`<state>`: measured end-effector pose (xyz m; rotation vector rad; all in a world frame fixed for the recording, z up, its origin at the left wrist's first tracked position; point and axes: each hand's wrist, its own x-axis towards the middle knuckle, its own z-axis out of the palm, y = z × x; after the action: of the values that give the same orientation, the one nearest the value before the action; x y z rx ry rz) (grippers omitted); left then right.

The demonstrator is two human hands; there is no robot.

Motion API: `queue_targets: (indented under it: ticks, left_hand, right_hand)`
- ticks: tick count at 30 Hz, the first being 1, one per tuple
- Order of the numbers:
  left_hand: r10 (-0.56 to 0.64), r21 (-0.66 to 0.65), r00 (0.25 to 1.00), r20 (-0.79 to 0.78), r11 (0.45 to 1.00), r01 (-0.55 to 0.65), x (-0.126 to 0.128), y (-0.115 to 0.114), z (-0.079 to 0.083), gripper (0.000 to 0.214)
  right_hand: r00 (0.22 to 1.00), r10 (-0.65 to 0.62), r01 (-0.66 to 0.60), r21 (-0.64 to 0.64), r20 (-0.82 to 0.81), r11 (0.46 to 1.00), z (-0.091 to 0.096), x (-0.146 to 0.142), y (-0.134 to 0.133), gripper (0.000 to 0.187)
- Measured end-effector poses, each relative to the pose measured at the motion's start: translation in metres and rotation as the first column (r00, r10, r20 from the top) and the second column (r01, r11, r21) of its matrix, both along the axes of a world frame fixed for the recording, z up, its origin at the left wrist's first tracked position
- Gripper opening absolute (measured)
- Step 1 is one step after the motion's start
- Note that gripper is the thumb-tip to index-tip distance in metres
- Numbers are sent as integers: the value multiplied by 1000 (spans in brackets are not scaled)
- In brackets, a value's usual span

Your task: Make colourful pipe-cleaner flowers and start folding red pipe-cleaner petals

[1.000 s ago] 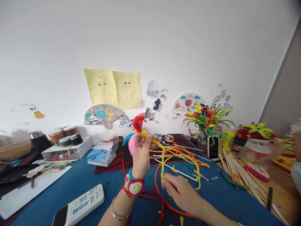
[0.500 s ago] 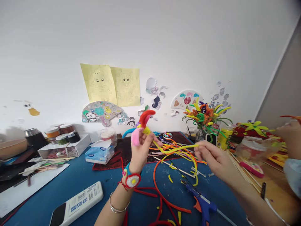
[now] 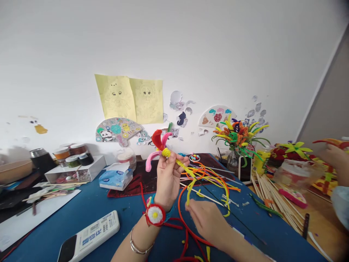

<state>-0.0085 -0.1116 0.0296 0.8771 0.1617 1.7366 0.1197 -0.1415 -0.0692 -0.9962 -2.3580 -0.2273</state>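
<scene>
My left hand [image 3: 167,178] is raised over the blue table [image 3: 81,214] and closed around a pipe-cleaner flower [image 3: 159,146] with red and pink petals and a yellow wrapped stem. A yellow pipe cleaner [image 3: 189,187] trails down from that stem. My right hand [image 3: 208,220] sits lower, fingers pinched on the yellow pipe cleaner's free end. A pipe-cleaner flower bracelet [image 3: 154,215] circles my left wrist.
Loose orange, yellow and red pipe cleaners [image 3: 215,178] lie behind my hands. A remote [image 3: 91,236], tissue pack [image 3: 116,177], jars on a white box [image 3: 72,160], a vase of pipe-cleaner flowers [image 3: 237,140] and wooden sticks [image 3: 275,200] surround them. Another person's hand [image 3: 334,156] shows at right.
My right hand swung out to the right pulling the yellow pipe cleaner taut, then came back down below my left hand. The flower turned in my left hand.
</scene>
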Motion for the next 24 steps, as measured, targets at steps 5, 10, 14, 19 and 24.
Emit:
queue_targets:
  ticks: [5, 10, 14, 19, 24]
  left_hand:
    - [185, 93, 958, -218, 981, -168, 7, 13, -12, 19]
    - [221, 149, 920, -325, 972, -181, 0, 23, -15, 18]
    - [89, 142, 958, -274, 989, -52, -9, 21, -7, 16]
    - [-168, 21, 969, -179, 984, 174, -8, 4, 3, 17]
    - [-326, -119, 943, 62, 936, 331, -1, -8, 6, 27]
  right_hand:
    - [995, 71, -74, -30, -71, 997, 17, -16, -26, 22]
    - [970, 45, -65, -77, -239, 995, 52, 18, -37, 19]
    - [944, -171, 171, -25, -281, 985, 75, 62, -23, 19]
    - [929, -328, 354, 144, -173, 924, 73, 79, 20, 23]
    - [957, -288, 285, 129, 6, 950, 31, 43, 39, 27]
